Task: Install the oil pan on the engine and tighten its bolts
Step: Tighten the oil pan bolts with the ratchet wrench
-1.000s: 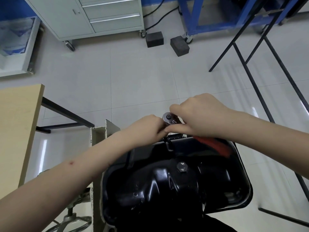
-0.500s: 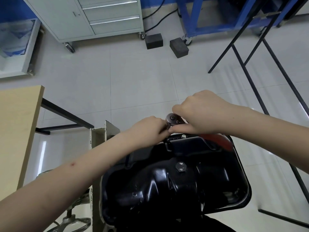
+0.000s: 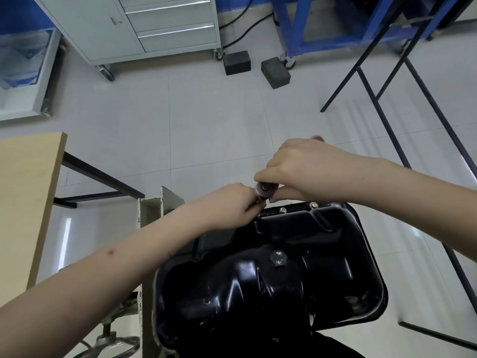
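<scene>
Right hand grips ratchet, handle hidden | left hand pinches beneath head, fingertips unseen | oil pan

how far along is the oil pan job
Done: the pan sits on the engine, with two bolts in its far rim. In hand: both hands, left and right, work a ratchet at the far-left corner. Left: other bolts; their state can't be judged.
</scene>
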